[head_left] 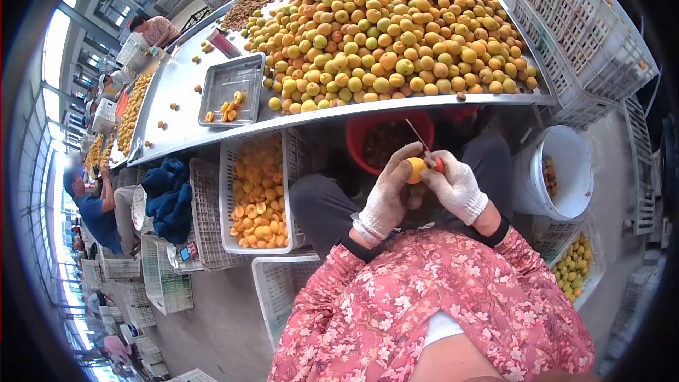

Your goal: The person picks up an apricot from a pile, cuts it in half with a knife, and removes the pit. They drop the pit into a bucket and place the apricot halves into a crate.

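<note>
My left hand, in a soiled white knit glove, is closed around a yellow-orange apricot. My right hand, gloved the same way, grips a knife by its red handle, the thin blade pointing up and away from me. Both hands meet over my lap, the knife hand touching or very close to the apricot. Just beyond them, under the table edge, stands a red basin with dark brown bits in it. My fingertips partly hide the apricot.
A metal-edged table bears a large heap of apricots and a steel tray with a few cut pieces. To the left, a crate holds apricot halves. At right stand a white bucket and stacked crates. Other people sit far left.
</note>
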Motion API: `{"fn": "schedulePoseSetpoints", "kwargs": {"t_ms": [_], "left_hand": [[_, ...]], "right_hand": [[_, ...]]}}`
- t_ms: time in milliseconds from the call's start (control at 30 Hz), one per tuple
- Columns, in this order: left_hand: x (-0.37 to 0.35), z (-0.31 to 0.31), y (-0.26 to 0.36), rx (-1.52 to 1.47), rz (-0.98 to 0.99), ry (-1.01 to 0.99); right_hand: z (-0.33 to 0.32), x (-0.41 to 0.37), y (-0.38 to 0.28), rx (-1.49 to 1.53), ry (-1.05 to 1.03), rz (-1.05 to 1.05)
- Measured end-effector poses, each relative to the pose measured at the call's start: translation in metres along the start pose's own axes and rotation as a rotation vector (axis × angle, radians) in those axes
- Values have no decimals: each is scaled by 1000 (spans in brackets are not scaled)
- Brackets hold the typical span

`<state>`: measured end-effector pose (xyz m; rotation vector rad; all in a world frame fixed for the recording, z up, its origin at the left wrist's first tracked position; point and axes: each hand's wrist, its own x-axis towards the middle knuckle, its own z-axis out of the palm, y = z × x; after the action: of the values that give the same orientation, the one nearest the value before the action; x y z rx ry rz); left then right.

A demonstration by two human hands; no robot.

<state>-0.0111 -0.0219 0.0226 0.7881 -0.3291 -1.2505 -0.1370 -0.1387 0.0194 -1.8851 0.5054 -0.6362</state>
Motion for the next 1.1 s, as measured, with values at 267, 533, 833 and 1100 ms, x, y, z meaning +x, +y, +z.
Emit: {"fn": "schedulePoseSetpoints", "kwargs": {"t_ms": [267,533,833,1100], "left_hand": [[-16,11,-6,-15,48,18],[-15,-5,-10,6,35,-120],[-15,-23,-20,90,101,18],[-19,-22,-16,381,252,19]], "right_hand": [[-8,-5,2,344,33,229],[-4,-9,-2,283,-113,241],[-12,-14,-29,151,-209,137],[-6,-12,-21,40,-347,125]]}}
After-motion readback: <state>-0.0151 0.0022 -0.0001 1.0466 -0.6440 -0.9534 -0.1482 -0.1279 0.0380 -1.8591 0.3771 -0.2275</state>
